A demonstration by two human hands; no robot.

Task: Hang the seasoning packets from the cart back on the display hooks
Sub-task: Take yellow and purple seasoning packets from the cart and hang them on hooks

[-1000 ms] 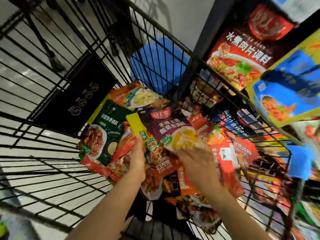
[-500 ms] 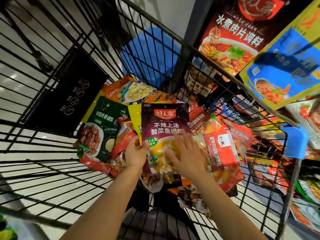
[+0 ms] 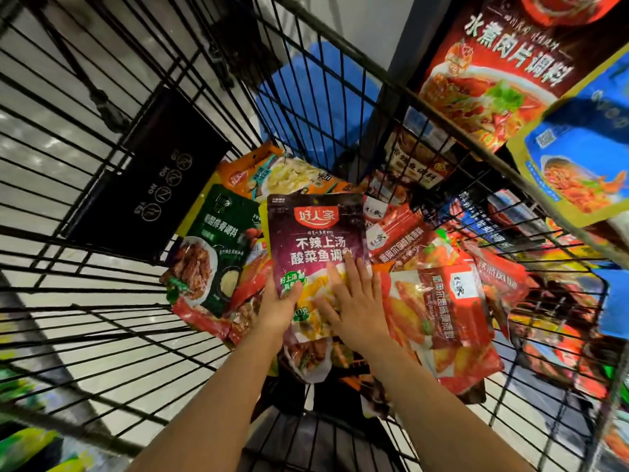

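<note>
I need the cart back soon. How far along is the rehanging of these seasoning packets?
Early or midway, by the look of it. Done: packets already hang on the display, though who hung them isn't shown. In hand: the left hand grips the purple packet, the right hand flat on it. Left: a heap remains in the cart, including the green packet and red packet.

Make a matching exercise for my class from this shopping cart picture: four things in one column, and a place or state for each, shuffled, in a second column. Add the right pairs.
Things
1. purple packet
2. green packet
3. left hand
4. right hand

Places or states
A. lies flat, fingers straight, on the purple packet's front
B. lies in the cart left of the purple packet
C. grips the purple packet's lower left edge
D. held upright above the pile

Pairs: 1-D, 2-B, 3-C, 4-A
</note>
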